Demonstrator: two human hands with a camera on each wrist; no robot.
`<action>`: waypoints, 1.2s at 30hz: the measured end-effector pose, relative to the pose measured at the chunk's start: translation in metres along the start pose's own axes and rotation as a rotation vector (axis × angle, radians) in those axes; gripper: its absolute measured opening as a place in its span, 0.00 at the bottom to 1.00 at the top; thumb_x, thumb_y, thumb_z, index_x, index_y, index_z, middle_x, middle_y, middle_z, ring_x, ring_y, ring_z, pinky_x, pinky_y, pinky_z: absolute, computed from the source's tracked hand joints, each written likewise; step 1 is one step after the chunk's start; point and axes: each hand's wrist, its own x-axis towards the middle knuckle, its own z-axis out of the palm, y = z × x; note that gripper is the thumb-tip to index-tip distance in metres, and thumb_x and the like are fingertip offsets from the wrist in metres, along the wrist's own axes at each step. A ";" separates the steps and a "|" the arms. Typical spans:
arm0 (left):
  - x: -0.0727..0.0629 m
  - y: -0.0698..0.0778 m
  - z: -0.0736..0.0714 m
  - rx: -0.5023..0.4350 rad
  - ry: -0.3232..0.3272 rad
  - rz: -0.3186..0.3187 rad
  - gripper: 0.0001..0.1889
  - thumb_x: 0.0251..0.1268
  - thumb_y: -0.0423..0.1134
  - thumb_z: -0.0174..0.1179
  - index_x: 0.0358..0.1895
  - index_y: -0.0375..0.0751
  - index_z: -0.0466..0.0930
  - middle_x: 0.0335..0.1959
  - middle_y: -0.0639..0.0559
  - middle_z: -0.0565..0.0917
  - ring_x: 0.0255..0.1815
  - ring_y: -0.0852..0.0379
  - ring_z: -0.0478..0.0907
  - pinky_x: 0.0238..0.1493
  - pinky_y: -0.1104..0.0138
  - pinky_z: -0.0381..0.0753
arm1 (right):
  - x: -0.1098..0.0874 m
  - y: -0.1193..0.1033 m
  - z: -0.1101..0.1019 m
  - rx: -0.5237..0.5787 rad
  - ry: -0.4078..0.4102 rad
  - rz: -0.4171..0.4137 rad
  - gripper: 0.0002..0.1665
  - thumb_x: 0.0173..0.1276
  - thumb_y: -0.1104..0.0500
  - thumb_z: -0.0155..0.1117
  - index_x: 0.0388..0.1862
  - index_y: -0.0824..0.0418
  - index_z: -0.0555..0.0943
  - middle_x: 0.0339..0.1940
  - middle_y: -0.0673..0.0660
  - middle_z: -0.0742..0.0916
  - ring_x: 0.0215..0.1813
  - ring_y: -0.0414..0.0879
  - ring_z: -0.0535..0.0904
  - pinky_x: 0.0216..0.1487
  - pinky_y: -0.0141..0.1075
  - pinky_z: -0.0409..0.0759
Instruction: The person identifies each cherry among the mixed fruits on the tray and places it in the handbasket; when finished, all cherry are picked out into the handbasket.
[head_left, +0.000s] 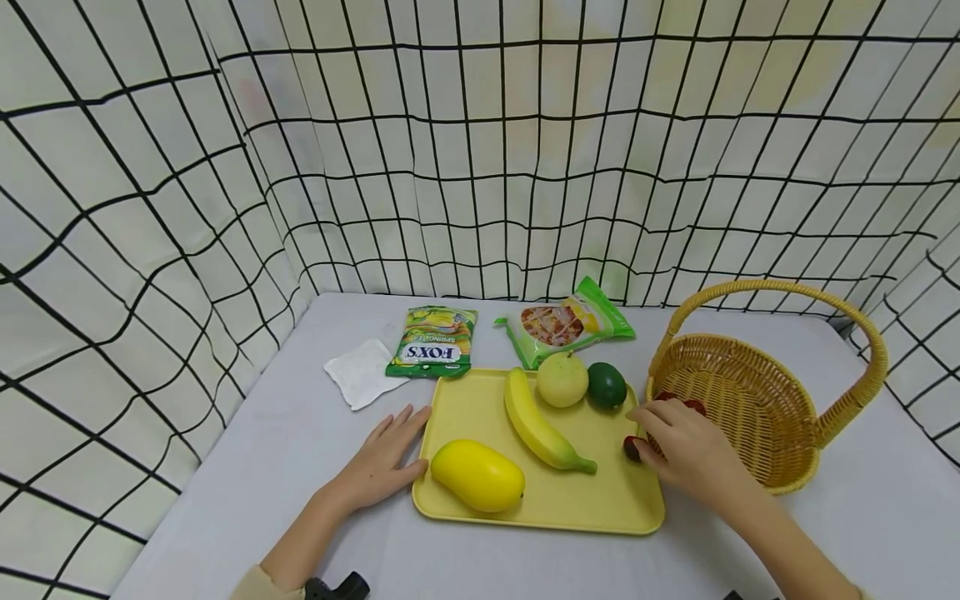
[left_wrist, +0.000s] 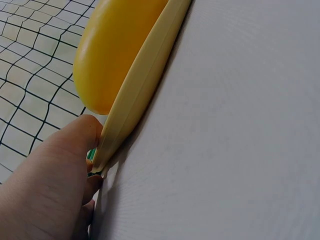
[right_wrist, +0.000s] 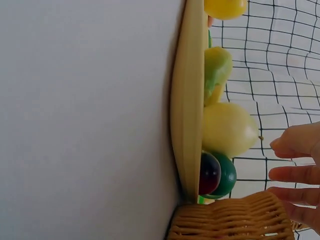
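My left hand [head_left: 386,462] rests along the left edge of a yellow tray [head_left: 585,510], fingers extended and thumb at the rim. On the tray lie a yellow mango [head_left: 478,476], a banana [head_left: 542,425], a round pale-yellow pear [head_left: 562,380] and a dark green fruit [head_left: 607,386]. A small dark red round fruit [head_left: 632,449] sits near the tray's right edge. Over that edge hovers my right hand [head_left: 693,450]; the right wrist view shows its fingers [right_wrist: 295,174] spread, apart from the dark red fruit [right_wrist: 209,173]. Red fruits [head_left: 695,407] show inside the wicker basket [head_left: 757,400], partly hidden by this hand.
The basket's tall arched handle [head_left: 862,383] rises right of the tray. Behind the tray lie a green FOX'S candy bag [head_left: 431,342], a green snack packet [head_left: 566,325] and a white square wipe [head_left: 363,375]. Black netting [head_left: 480,167] over white cloth surrounds the table.
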 end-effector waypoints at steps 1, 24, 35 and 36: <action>0.000 0.000 0.000 0.000 -0.001 -0.001 0.37 0.62 0.54 0.51 0.71 0.43 0.51 0.71 0.51 0.56 0.72 0.50 0.45 0.69 0.54 0.38 | 0.000 -0.001 0.002 0.009 0.006 -0.012 0.15 0.60 0.52 0.63 0.39 0.63 0.79 0.35 0.55 0.81 0.36 0.49 0.77 0.32 0.40 0.79; 0.000 0.001 -0.001 0.004 -0.002 0.001 0.37 0.62 0.52 0.52 0.71 0.43 0.52 0.71 0.50 0.56 0.72 0.50 0.45 0.69 0.54 0.39 | -0.006 -0.022 0.017 0.050 -0.063 -0.086 0.25 0.41 0.65 0.75 0.41 0.64 0.77 0.42 0.63 0.79 0.43 0.55 0.76 0.38 0.43 0.79; 0.000 -0.001 0.000 -0.008 -0.004 -0.005 0.37 0.62 0.53 0.52 0.71 0.43 0.51 0.71 0.51 0.56 0.72 0.51 0.45 0.69 0.54 0.38 | -0.009 -0.026 0.030 0.042 -0.077 -0.112 0.25 0.38 0.68 0.71 0.39 0.61 0.77 0.41 0.64 0.79 0.44 0.56 0.76 0.39 0.45 0.79; 0.001 -0.001 0.000 -0.010 -0.006 -0.006 0.37 0.62 0.53 0.52 0.71 0.44 0.51 0.71 0.51 0.56 0.72 0.51 0.45 0.69 0.54 0.38 | -0.010 -0.026 0.031 0.042 -0.085 -0.106 0.23 0.39 0.69 0.69 0.39 0.61 0.77 0.41 0.65 0.79 0.44 0.56 0.76 0.40 0.45 0.79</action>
